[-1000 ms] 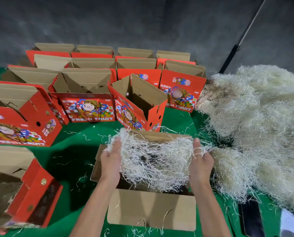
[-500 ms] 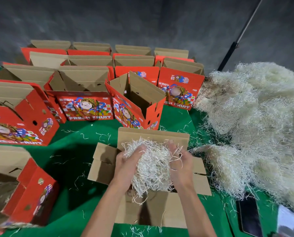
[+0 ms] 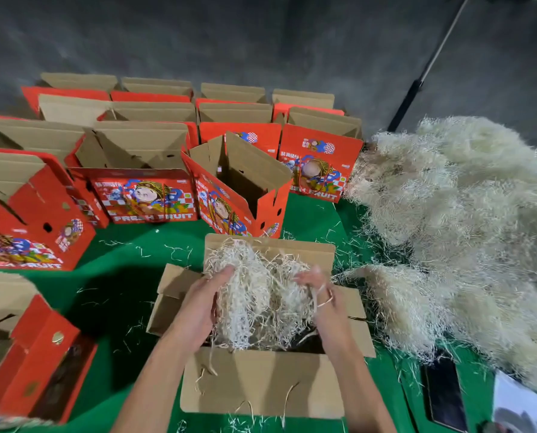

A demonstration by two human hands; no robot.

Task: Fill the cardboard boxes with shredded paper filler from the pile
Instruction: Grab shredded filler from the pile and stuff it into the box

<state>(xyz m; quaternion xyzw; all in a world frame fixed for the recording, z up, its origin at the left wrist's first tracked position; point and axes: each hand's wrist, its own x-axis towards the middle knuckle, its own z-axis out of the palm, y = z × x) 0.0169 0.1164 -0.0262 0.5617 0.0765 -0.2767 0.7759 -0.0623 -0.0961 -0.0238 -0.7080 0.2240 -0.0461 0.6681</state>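
The wad of shredded paper filler [image 3: 257,295], stretched wide a second ago, is now bunched between the left hand [image 3: 203,304] and right hand [image 3: 321,300], fingers curled into its sides. It hangs over the open cardboard box [image 3: 261,382] beneath them, so this box looks nearly served; the pile [image 3: 454,226] lies right of the right hand.

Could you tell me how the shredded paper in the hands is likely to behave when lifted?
The clump probably feels light and springy, given its airy tangle. It likely sheds: strands litter the green cloth. It sags between left hand and right hand, so floppy.

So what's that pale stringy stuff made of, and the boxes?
The filler looks like shredded paper: thin, crinkled, matte cream strips. The box seems to be plain brown cardboard; the red boxes carry glossy-looking print outside.
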